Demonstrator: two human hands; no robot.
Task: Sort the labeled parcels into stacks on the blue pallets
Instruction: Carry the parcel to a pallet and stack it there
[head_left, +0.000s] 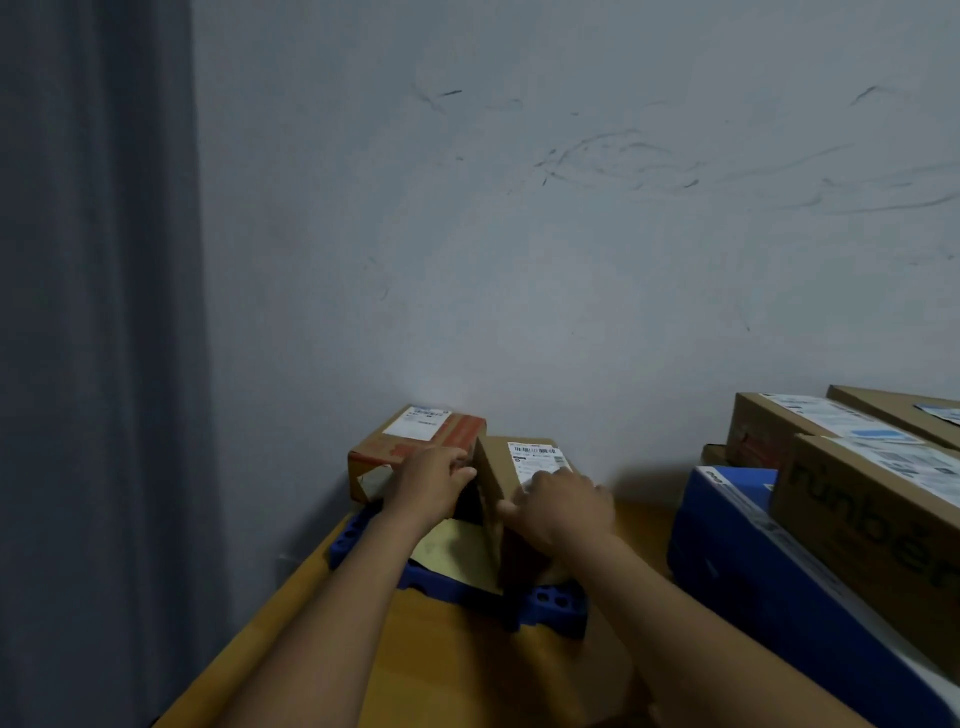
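- Both my forearms reach out over wooden table (457, 665).
- My left hand (434, 480): fingers curled on left side of tilted parcel (524, 460), just beside red-taped parcel (415, 441).
- My right hand (563, 506): clamped over same parcel's labelled top; parcel stands on blue pallet (550, 605).
- Far right: stacked cartons (857, 499), well apart.

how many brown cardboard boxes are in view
5. At the blue pallet: red-taped box, and tilted box held by left hand and right hand. At right: rear box, far-right box, printed front box. Others may be hidden.
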